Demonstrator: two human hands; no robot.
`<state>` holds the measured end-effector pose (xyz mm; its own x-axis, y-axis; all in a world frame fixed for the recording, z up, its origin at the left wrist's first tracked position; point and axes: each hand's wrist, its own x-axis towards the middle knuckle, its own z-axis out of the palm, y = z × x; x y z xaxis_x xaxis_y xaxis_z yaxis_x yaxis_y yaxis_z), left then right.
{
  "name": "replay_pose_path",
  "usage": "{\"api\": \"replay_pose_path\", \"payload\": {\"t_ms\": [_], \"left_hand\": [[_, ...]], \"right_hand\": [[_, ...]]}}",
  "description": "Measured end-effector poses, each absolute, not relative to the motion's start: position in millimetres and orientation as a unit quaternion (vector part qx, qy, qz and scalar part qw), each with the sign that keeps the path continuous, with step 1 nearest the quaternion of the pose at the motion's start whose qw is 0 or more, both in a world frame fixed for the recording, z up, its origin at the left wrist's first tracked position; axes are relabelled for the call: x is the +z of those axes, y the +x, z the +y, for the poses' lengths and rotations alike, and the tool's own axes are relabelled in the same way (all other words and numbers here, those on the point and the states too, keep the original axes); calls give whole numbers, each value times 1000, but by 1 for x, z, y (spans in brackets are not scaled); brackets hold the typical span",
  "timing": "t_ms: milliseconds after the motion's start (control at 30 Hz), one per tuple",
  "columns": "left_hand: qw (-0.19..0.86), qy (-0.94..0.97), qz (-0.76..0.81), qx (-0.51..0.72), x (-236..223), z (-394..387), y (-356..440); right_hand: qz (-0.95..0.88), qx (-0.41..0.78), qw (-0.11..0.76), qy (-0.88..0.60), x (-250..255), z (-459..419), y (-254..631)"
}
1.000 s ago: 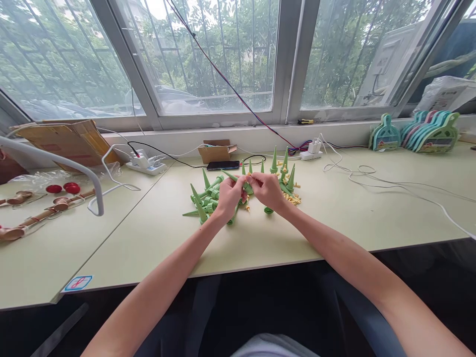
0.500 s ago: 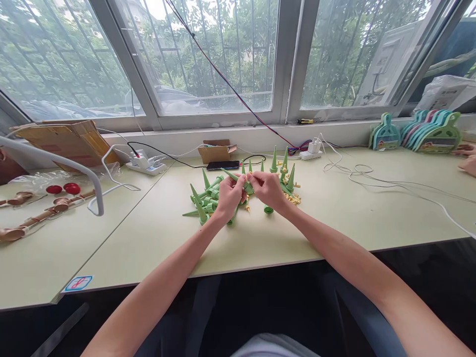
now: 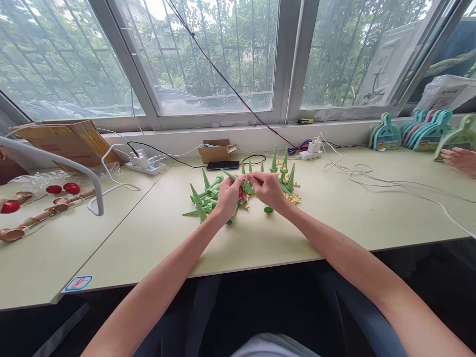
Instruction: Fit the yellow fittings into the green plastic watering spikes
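My left hand (image 3: pixel 227 196) is closed around a green plastic spike (image 3: pixel 229 175), whose pointed tip sticks out to the upper left. At the spike's wide end, my right hand (image 3: pixel 269 189) pinches a small yellow plastic piece (image 3: pixel 249 176), mostly covered by the fingertips. Both hands nearly touch. Beside my left hand lies a heap of green spikes (image 3: pixel 201 212). Several spikes stand upright behind my right hand, some with yellow fittings (image 3: pixel 285 169). Loose yellow pieces (image 3: pixel 296 199) are scattered next to them. A round green cap (image 3: pixel 268 210) sits below my right hand.
Behind the heap are a black phone (image 3: pixel 223 165) and a small cardboard box (image 3: pixel 214 151). White cables (image 3: pixel 359 171) cross the right side. At far right a co-worker's hand (image 3: pixel 461 159) holds a green dustpan-shaped item (image 3: pixel 459 135). Red balls (image 3: pixel 72 188) and wooden pieces (image 3: pixel 48 214) lie left.
My hands keep almost the same place and grip. At right, the co-worker's hand has moved the green dustpan-shaped item away from the row. A red ball has appeared at the far left edge.
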<state>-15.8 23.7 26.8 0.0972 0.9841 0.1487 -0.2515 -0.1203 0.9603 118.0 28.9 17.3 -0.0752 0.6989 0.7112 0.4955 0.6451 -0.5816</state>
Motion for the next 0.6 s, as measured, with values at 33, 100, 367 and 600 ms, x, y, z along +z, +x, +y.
{"api": "replay_pose_path", "payload": {"t_ms": [33,100,367,600], "left_hand": [[542,500,371,564,27,24,-16],[516,518,373,570,26,24,-16],[431,571,379,588,24,23,-15],[495,535,366,578,25,24,-16]], "right_hand": [[-727,94,544,-409,17,29,118],[-726,92,546,-407,17,29,118],[-725,85,545,-413,16,30,118],[-726,91,544,-411,15,31,118]]}}
